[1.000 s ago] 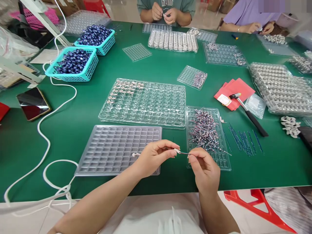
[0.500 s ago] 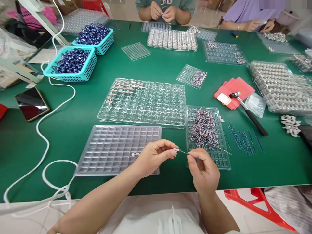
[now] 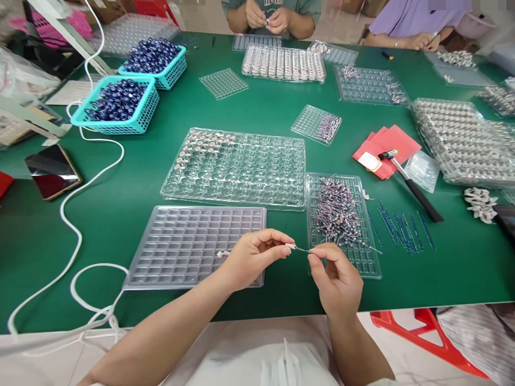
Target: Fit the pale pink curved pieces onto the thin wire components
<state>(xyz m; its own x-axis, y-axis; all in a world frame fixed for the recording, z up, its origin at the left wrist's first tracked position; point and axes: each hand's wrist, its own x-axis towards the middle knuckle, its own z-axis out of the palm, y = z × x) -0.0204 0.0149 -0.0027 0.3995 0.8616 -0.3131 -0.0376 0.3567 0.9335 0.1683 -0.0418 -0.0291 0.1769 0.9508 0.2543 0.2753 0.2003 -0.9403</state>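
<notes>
My left hand (image 3: pixel 255 258) pinches a small white plastic earbud shell (image 3: pixel 290 246) between thumb and fingertips. From its right end run thin wires (image 3: pixel 302 250), whose other end is gripped by the thumb and forefinger of my right hand (image 3: pixel 338 279). Beneath my left forearm lies a grey compartment tray (image 3: pixel 177 247), with one white earbud piece (image 3: pixel 222 254) on it beside my wrist. A heap of small wired components (image 3: pixel 337 212) sits on a clear tray (image 3: pixel 368 268) just behind my right hand. Whatever is inside the shell is hidden.
Farther back lies a large clear tray (image 3: pixel 249 171) with white pieces at its left. Two turquoise baskets (image 3: pixel 137 124) of dark blue parts, a phone (image 3: pixel 53 171) and a white cable (image 3: pixel 66 214) are leftward. To the right are a hammer (image 3: pixel 418 195), red envelopes (image 3: pixel 396 145) and blue strips (image 3: pixel 406 233).
My hands keep the same hold, with the wires looking slightly straighter between them. At the far right, a co-worker's hands have come closer together.
</notes>
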